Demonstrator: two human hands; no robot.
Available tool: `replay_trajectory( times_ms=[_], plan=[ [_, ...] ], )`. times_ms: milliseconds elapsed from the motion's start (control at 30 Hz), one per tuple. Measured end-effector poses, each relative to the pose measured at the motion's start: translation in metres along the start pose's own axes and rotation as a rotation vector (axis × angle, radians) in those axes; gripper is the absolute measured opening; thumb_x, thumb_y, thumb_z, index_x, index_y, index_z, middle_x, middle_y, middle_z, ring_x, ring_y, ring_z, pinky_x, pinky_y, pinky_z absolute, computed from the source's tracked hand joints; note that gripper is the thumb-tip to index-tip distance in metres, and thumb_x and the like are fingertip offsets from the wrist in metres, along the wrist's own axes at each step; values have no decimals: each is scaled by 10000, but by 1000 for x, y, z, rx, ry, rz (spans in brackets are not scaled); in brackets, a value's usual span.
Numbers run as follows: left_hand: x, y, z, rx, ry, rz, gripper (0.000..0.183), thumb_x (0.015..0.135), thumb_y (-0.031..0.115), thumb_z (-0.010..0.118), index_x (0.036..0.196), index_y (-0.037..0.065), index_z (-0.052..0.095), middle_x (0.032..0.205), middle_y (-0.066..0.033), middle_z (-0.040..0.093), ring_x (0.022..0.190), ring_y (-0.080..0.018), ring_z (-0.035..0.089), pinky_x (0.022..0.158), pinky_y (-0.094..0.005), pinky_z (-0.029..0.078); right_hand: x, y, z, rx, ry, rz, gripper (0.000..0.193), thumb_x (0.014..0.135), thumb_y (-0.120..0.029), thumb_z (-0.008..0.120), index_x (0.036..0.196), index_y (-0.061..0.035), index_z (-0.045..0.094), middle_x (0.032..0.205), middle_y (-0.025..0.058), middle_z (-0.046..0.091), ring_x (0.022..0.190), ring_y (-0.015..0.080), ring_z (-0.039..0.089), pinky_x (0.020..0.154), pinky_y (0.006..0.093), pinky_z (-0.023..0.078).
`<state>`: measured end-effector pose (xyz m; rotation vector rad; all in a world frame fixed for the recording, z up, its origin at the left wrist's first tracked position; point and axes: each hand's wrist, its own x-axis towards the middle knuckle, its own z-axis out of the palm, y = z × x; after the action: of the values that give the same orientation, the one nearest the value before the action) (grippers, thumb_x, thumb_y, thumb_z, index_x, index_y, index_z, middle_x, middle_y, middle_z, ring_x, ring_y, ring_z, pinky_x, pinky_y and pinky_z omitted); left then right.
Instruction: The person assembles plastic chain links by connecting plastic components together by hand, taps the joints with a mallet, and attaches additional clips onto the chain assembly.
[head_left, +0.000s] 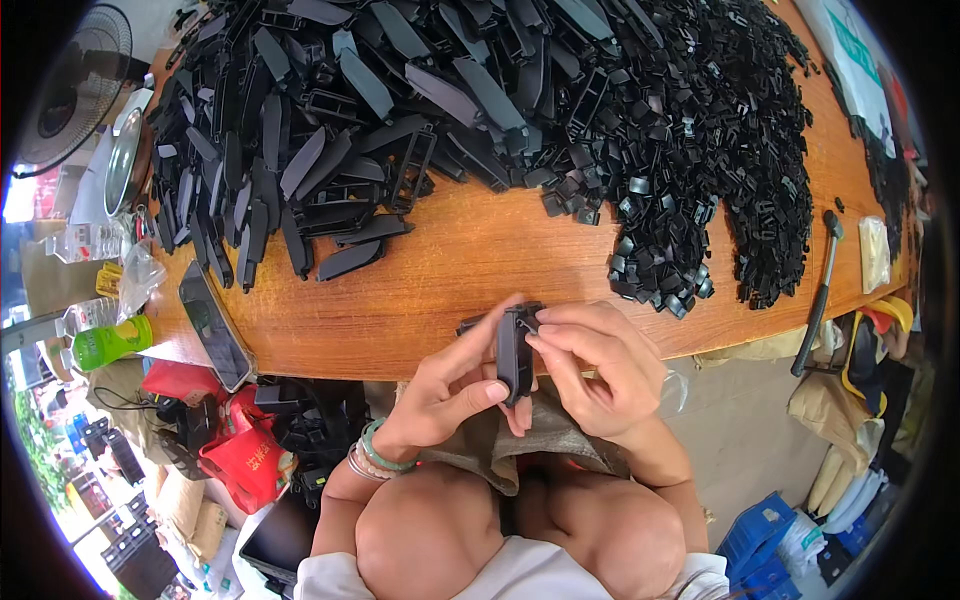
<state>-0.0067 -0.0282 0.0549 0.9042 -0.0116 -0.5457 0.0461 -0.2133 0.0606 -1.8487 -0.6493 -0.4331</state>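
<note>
- Brown wood-grain tabletop (470, 250), glossy, curving across the view. Far left: heap of long black plastic housings with smooth faces and open-ribbed backs (330, 130). Far right: heap of small glossy black plastic clips (680, 180). Black-handled hammer (818, 320) lies right, dark flat phone (213, 325) left.
- Part in question: long narrow black plastic housing (512, 355), held between both hands at the table's near edge, long axis pointing roughly away from the person.
- Left hand (440, 390): grasping it. Thumb on the near end, index reaching up the left side, other fingers tucked behind and partly hidden.
- Right hand (605, 370): thumb and index pinched together at the upper right edge. Can't tell if a small clip sits between the tips.
- Handling, my read: light, stiff moulded shell. Smooth face probably a bit slippery; thin edges and ribs look like the fragile bits.
- Best hold, I'd say: across the solid long sides near the middle, thumb opposing fingers, off the ribs. Fingertip force should do; no need to squeeze.
</note>
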Motion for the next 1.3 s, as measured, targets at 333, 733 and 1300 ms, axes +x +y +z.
replay_trajectory(
  times_ms=[333, 733, 1300],
  plan=[
    [-7, 0, -5, 213, -2, 29, 629, 1002, 33, 520, 1548, -15, 212, 1079, -135, 607, 827, -183, 649, 735, -324, 571, -9, -5, 11, 0, -75, 33, 290, 700, 121, 765, 977, 65, 703, 1005, 203, 666, 794, 309, 658, 655, 349, 541],
    [-17, 30, -16, 240, -37, -292, 402, 1008, 95, 527, 1394, -16, 521, 835, -60, 629, 603, -97, 576, 581, -257, 499, -14, 0, -10, 51, -389, -18, 268, 751, -14, 721, 1019, -14, 709, 1070, 111, 644, 912, 290, 622, 766, 380, 481],
    [-12, 48, -73, 1878, 849, 436, 260, 785, 24, 747, 1009, 7, 618, 924, -97, 593, 742, -268, 631, 613, -351, 497, 16, 49, -16, -493, -121, -20, 237, 771, 25, 687, 1003, -20, 669, 920, 85, 583, 808, 279, 535, 700, 382, 418]
  ],
)
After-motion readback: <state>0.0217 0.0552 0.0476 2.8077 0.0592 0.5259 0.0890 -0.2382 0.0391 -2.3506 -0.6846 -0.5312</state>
